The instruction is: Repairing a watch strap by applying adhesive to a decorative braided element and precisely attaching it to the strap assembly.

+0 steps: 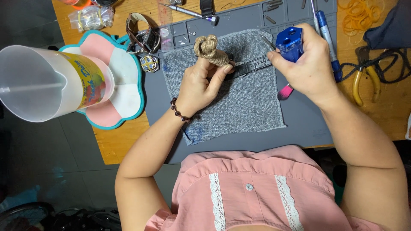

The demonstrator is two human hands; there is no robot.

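Both hands (pixel 252 70) pinch black watch strap (pixel 252 66) between them.

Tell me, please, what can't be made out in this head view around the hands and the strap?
- Black strap: its left end is hidden behind the left hand.
- Blue block: the right hand covers its lower part.
- Thin metal tool: too small to identify.
- Jug: cut off by the left edge.

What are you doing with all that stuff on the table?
A person in a pink shirt sits at a wooden table. The left hand holds a knotted beige rope piece against a dark watch strap lying on a grey cloth. The right hand grips a small blue metal block tool at the strap.
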